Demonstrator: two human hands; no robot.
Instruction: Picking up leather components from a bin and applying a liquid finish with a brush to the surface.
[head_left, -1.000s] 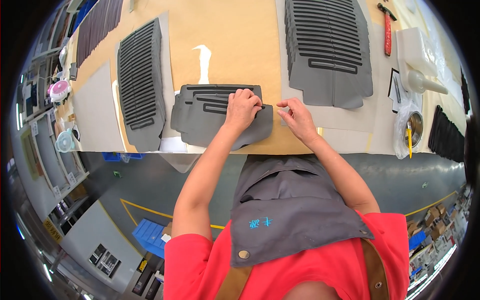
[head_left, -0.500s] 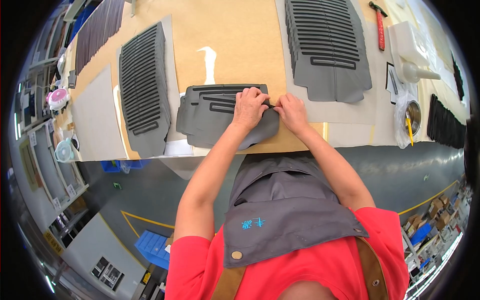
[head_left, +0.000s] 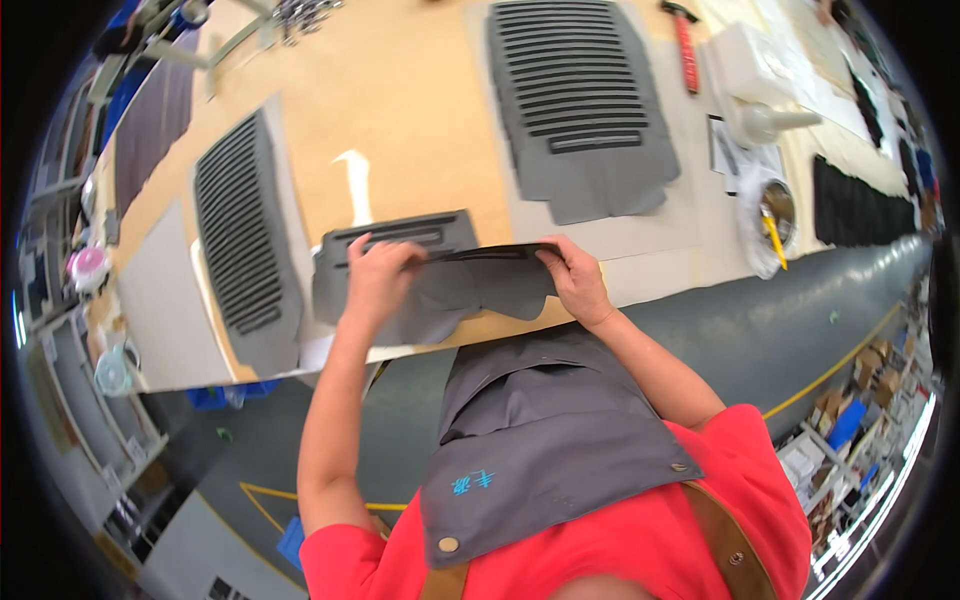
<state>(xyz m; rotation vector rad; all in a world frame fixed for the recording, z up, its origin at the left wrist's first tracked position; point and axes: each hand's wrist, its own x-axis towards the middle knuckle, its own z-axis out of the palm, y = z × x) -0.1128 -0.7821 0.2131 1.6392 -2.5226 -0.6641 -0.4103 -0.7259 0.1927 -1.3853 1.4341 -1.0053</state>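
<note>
A grey sheet panel (head_left: 512, 284) is held up near the table's front edge, its upper edge bent into a dark fold. My right hand (head_left: 577, 284) pinches that edge at its right end. At the left end, my left hand (head_left: 380, 280) has its fingers curled on the fold, slightly blurred. Behind it another grey panel (head_left: 455, 230) with black strips lies on the table, partly covered. To the left sits a stack of grey panels with black strips (head_left: 243, 230); a second such stack (head_left: 570, 100) lies farther off to the right.
A red-handled hammer (head_left: 686, 55), a white plastic container (head_left: 755, 65) and a metal bowl (head_left: 777, 200) with a yellow-handled tool stand at the right. Black strips (head_left: 860, 200) lie beyond. Metal parts (head_left: 305, 15) are at the far edge. The table's front edge (head_left: 660, 300) runs before me.
My hands have spread apart, the left one moving left. The panel's upper edge is now lifted and bent between them. The whole view has shifted and tilted.
</note>
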